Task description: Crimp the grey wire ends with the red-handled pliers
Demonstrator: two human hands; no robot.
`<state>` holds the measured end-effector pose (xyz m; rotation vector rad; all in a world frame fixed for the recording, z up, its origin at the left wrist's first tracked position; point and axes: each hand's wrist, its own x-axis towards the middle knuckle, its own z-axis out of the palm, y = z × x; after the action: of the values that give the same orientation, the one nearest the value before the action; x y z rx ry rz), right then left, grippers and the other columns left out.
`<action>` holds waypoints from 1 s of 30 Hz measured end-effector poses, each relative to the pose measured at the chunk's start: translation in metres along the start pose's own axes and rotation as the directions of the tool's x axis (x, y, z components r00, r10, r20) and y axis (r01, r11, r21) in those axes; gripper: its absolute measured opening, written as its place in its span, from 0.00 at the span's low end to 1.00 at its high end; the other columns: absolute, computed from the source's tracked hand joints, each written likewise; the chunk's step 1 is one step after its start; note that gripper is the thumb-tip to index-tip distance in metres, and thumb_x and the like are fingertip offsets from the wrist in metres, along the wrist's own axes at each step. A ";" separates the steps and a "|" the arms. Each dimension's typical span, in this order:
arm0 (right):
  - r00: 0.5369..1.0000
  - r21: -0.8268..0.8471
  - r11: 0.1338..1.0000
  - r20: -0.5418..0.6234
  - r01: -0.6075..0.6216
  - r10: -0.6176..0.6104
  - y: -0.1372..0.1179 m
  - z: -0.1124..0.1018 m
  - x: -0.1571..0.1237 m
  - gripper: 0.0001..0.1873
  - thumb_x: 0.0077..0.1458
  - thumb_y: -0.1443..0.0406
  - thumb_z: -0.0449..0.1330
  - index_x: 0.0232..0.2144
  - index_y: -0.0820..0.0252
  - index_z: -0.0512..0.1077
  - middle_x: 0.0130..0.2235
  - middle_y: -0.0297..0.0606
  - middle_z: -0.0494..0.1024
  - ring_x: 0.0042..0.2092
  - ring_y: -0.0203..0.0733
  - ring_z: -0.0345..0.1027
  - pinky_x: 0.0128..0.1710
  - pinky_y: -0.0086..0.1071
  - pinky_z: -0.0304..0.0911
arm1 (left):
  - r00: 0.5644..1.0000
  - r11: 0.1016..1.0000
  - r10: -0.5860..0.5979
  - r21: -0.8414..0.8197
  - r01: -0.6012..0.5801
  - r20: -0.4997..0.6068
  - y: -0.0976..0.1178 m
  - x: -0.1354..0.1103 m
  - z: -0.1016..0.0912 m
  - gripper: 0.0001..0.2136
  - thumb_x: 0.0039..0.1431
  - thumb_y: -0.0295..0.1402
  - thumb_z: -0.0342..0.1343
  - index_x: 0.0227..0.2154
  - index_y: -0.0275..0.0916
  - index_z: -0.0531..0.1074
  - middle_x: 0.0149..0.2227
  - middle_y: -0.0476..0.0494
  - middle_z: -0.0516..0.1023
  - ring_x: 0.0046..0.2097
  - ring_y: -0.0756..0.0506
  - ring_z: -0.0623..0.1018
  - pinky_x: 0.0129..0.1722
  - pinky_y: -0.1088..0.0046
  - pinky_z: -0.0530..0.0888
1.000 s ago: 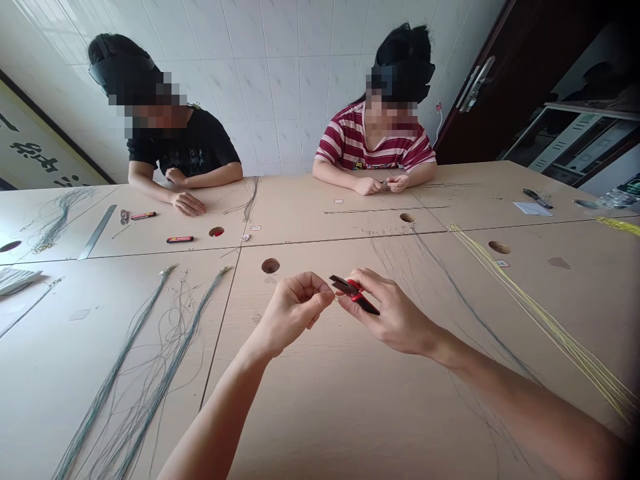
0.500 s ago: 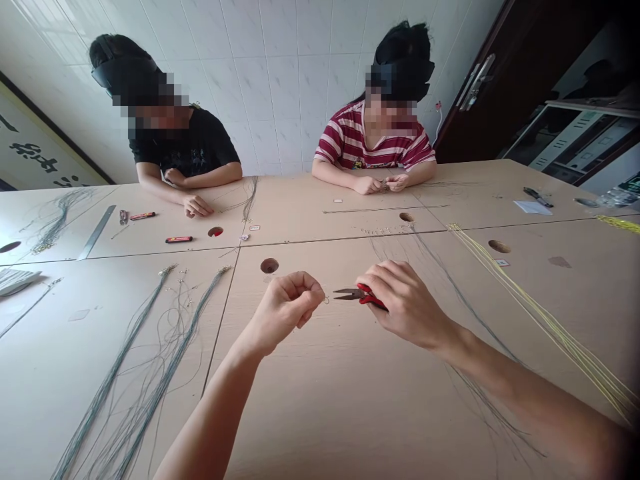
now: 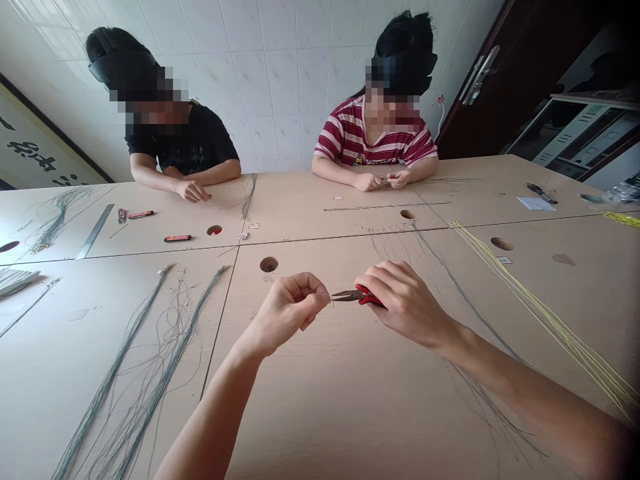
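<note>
My left hand [image 3: 295,303] pinches a small thin metal ring [image 3: 332,303] between thumb and forefinger; it pokes out past the fingertips. Red-handled needle-nose pliers [image 3: 350,295] are gripped in my right hand [image 3: 403,300], pointing left. Their jaw tips meet or nearly meet the ring at my left fingertips; whether they grip it is too small to tell. Under my right forearm lie thin grey cords [image 3: 493,410]. To the left of my left arm, bundles of grey-green cords [image 3: 170,360] with small metal ends lie on the table [image 3: 320,413].
Yellow cords [image 3: 540,320] stretch along the right side. Round holes, one a cable hole [image 3: 269,265], pierce the tabletop. Across the table sit two people, one in a black shirt [image 3: 200,140], one in a striped shirt [image 3: 345,133]. A metal ruler [image 3: 96,231] and red-black markers [image 3: 177,238] lie at left.
My left fingertips and the ring have shifted slightly right, and the pliers slightly left, closing the gap between them. The black-shirted person's hand has lifted from the table toward their body.
</note>
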<state>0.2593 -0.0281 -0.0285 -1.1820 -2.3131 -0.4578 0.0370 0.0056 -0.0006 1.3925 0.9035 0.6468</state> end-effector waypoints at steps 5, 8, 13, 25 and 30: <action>1.000 0.003 1.000 0.014 -0.001 0.000 0.001 0.001 -0.001 0.06 0.56 0.75 0.57 0.34 0.60 0.67 0.32 0.36 0.73 0.35 0.41 0.60 0.37 0.33 0.52 | 1.000 1.000 0.002 -0.002 -0.002 0.003 0.001 0.001 0.000 0.05 0.56 0.29 0.53 0.25 0.37 0.68 0.18 0.57 0.61 0.21 0.56 0.58 0.20 0.79 0.57; 1.000 0.007 1.000 0.006 0.001 -0.001 0.001 0.001 0.000 0.06 0.56 0.75 0.56 0.34 0.61 0.67 0.32 0.36 0.73 0.35 0.41 0.60 0.37 0.33 0.52 | 1.000 1.000 0.004 -0.003 -0.004 0.008 0.002 0.001 0.000 0.05 0.55 0.29 0.53 0.24 0.37 0.68 0.19 0.57 0.61 0.21 0.56 0.58 0.20 0.79 0.57; 1.000 0.008 1.000 0.004 0.011 -0.011 0.001 -0.001 0.002 0.06 0.58 0.74 0.55 0.34 0.61 0.68 0.31 0.36 0.74 0.35 0.41 0.60 0.37 0.32 0.52 | 1.000 1.000 0.006 0.002 -0.006 0.017 0.000 0.002 0.001 0.05 0.55 0.30 0.53 0.25 0.37 0.67 0.19 0.56 0.61 0.21 0.56 0.58 0.20 0.79 0.57; 1.000 -0.072 0.997 0.020 0.025 -0.024 0.004 -0.002 0.000 0.05 0.59 0.72 0.56 0.32 0.60 0.69 0.29 0.34 0.72 0.32 0.39 0.59 0.34 0.32 0.50 | 0.999 1.000 0.000 0.017 -0.001 0.036 -0.001 0.003 -0.003 0.07 0.57 0.35 0.56 0.28 0.37 0.69 0.20 0.55 0.62 0.21 0.55 0.61 0.21 0.79 0.59; 1.000 -0.109 0.994 0.016 0.025 -0.023 0.007 -0.005 -0.001 0.06 0.57 0.75 0.56 0.31 0.60 0.69 0.27 0.32 0.71 0.30 0.38 0.57 0.34 0.32 0.50 | 0.998 0.984 -0.013 0.178 0.003 0.060 -0.005 0.002 -0.010 0.09 0.55 0.38 0.60 0.34 0.37 0.74 0.23 0.53 0.67 0.24 0.54 0.67 0.24 0.78 0.64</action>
<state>0.2670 -0.0277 -0.0244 -1.2131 -2.3425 -0.5934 0.0294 0.0124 -0.0050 1.5587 0.9359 0.5245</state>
